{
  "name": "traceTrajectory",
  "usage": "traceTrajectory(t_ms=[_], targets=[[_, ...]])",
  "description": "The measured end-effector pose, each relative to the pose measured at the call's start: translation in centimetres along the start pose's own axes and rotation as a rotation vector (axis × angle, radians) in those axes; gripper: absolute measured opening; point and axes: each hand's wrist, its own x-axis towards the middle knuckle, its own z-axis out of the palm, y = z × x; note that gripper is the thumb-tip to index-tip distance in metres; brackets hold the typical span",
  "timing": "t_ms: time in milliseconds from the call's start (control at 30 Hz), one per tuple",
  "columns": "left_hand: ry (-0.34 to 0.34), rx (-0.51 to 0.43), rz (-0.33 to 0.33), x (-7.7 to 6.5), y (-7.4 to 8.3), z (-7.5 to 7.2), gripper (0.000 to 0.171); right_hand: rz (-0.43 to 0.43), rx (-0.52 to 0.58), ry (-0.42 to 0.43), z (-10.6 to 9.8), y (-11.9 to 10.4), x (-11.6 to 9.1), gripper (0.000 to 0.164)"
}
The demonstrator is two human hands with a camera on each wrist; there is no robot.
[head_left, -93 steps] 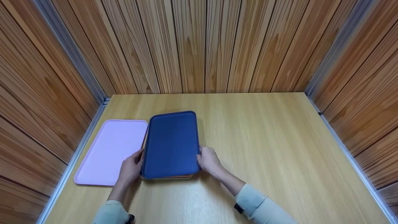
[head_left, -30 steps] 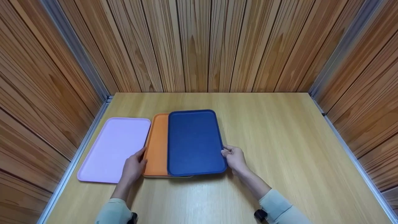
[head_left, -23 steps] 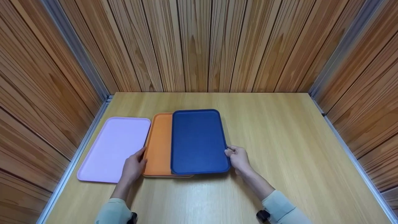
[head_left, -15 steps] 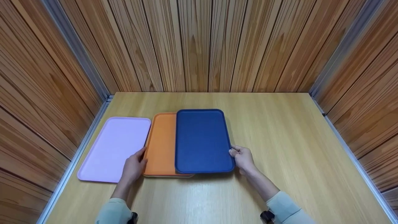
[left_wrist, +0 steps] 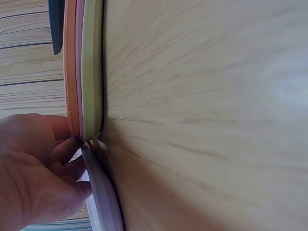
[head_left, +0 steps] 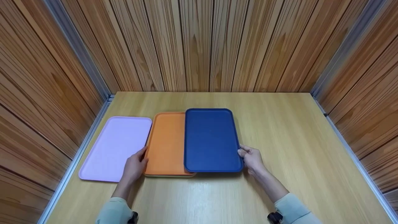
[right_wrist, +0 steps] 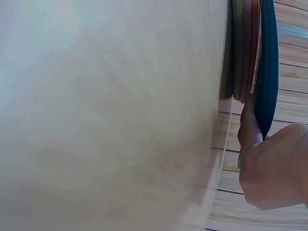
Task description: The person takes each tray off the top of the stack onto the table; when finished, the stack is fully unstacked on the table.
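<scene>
My right hand (head_left: 252,160) grips the right edge of a dark blue tray (head_left: 211,140); in the right wrist view a finger (right_wrist: 249,125) lies under its rim. The blue tray is raised a little, its left part over an orange tray (head_left: 166,143). That orange tray tops a stack, with a pinkish tray (left_wrist: 80,72) and a yellow-green tray (left_wrist: 91,72) beneath it. My left hand (head_left: 133,166) holds the stack's left edge, its fingertips at the rims in the left wrist view. Beside that hand, a lavender tray (head_left: 116,147) lies flat at the left.
The trays are on a light wooden table (head_left: 279,130). Wood-plank walls (head_left: 199,46) stand at the back and both sides, with grey metal strips (head_left: 351,161) along the side edges. Table surface shows to the right of the blue tray.
My right hand has slid the blue tray to the right, uncovering more of the orange tray. The left hand, the stack and the lavender tray have stayed in place.
</scene>
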Motion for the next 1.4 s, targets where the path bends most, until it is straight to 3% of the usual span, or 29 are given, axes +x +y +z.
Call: traceTrajectory(t_ms=[700,1067,1400], targets=[[-0.029,-0.033,-0.008,0.0,0.0,0.0,0.052,0.047,0.000,0.032,-3.2,-0.2,0.2,0.044],[0.008,-0.018,0.020,-0.1,-0.1,0.2,0.052,0.036,-0.036,0.014,-4.9,-0.3,0.1,0.044],[-0.027,-0.023,-0.015,0.1,-0.1,0.0,0.052,0.048,-0.064,0.027,-5.6,-0.4,-0.1,0.046]])
